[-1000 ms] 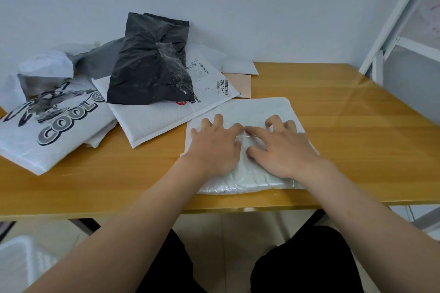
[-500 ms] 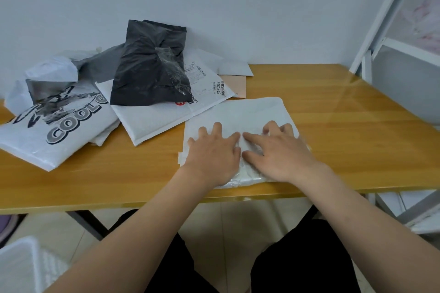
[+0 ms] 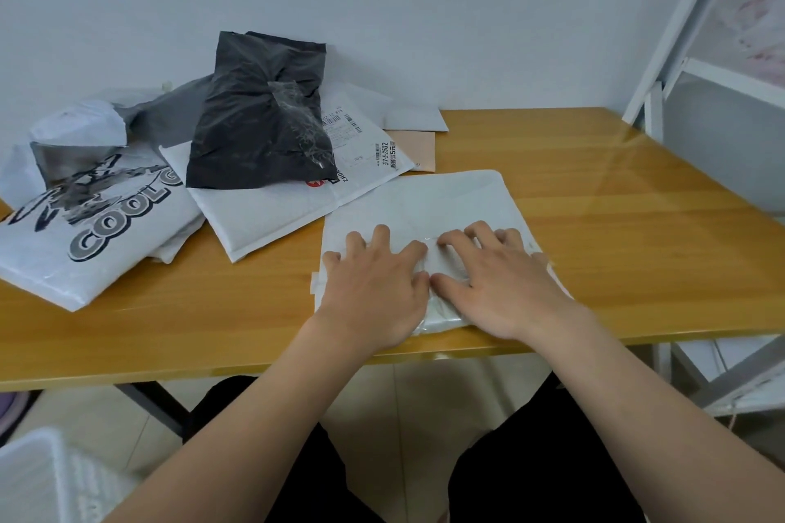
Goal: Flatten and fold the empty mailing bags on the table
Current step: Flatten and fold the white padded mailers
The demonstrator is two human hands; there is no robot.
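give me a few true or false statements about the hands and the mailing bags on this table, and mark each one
1. Both hands press flat on the white padded bag. True: the left hand and right hand lie side by side on it.
2. The black bag lies on the bare table. False: it rests on a white labelled mailer.
3. The bag printed COOL is at the right end of the table. False: it is at the left end.
4. The right hand grips the black bag. False: it touches only the white padded bag.
5. The white padded bag lies near the table's front edge. True.
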